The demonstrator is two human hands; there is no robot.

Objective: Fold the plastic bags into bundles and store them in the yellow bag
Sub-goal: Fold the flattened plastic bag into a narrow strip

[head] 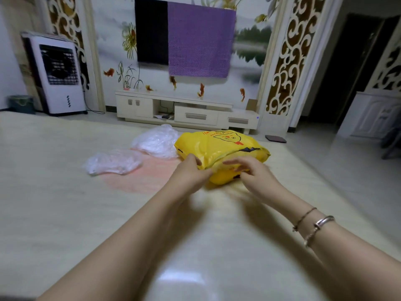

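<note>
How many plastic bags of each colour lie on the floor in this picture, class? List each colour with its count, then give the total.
Yellow bag: 1, the yellow bag that the left hand grips and the right hand reaches over.
Clear bags: 2, the near clear bag and the far clear bag, both crumpled.
Total: 3

near mouth edge of the puffed yellow plastic bag with orange print (219,146), at 12 o'clock: hidden behind left hand (191,170) and motion-blurred right hand (249,170) | bag's contents: unseen | bag's print: too small to read | both forearms: cut off by the 6 o'clock edge
</note>
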